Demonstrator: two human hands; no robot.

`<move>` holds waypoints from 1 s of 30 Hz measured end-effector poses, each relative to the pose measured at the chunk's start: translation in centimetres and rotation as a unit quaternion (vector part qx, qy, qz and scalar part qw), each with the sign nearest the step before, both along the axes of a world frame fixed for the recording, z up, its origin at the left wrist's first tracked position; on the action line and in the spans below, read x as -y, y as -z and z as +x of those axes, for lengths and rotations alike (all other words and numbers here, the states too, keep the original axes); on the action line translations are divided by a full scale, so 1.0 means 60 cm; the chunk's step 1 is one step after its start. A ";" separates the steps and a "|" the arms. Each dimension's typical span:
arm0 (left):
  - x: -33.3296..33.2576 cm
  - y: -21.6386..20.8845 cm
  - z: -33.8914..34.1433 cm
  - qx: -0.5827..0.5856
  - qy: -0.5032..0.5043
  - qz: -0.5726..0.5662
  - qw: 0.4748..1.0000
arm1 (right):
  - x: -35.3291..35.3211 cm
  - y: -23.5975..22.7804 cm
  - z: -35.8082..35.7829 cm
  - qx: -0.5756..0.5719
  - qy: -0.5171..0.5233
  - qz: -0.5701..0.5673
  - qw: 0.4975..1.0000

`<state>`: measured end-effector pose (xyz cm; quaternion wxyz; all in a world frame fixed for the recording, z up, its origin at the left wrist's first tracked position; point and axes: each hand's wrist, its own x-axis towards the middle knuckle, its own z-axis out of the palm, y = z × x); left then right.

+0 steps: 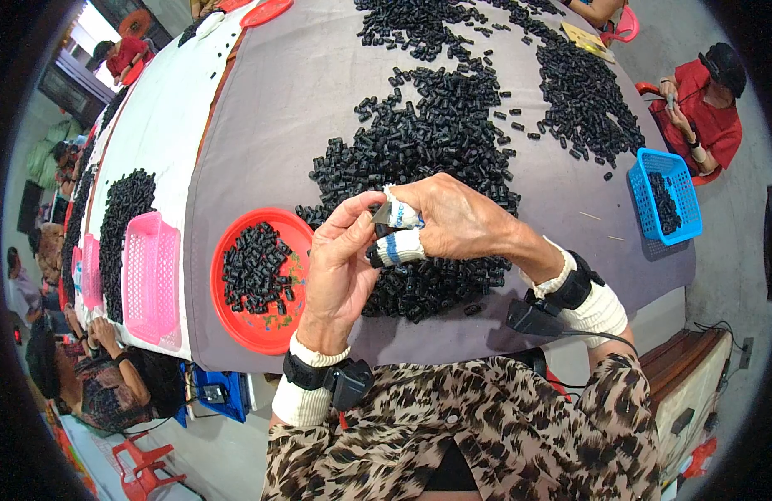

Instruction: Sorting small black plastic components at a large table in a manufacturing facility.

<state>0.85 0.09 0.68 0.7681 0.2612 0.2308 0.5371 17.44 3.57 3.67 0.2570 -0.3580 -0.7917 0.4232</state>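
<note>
My two hands meet over a large pile of small black cylindrical plastic pieces [436, 134] on a grey-covered table. With its fingers bent to the thumb, my left hand [336, 267] pinches a small black piece, mostly covered by the fingers. My right hand [469, 219] is closed beside it, white-and-blue wraps [400, 247] around its thumb and a finger. A thin dark, pointed piece [382, 215], perhaps a small blade, shows between the right hand's wrapped fingers. Left of my left hand stands a round red tray [220, 292] holding more black pieces.
At the right table edge stands a blue basket [691, 219] with black pieces. Pink baskets [152, 275] are on the white-covered table at left. Another person in red [713, 125] sits at the right; several others work at left. A cable [607, 336] runs from my right wrist band.
</note>
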 end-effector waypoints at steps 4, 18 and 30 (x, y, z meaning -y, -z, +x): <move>-0.002 0.001 0.001 0.014 -0.009 -0.012 1.000 | 0.007 -0.004 -0.001 -0.022 0.036 0.017 0.999; -0.009 -0.002 -0.004 0.006 -0.008 -0.009 1.000 | 0.010 -0.005 -0.002 -0.066 0.091 -0.001 0.994; -0.006 0.013 -0.006 0.058 -0.005 0.001 0.998 | 0.009 -0.006 -0.007 -0.078 0.088 -0.025 0.993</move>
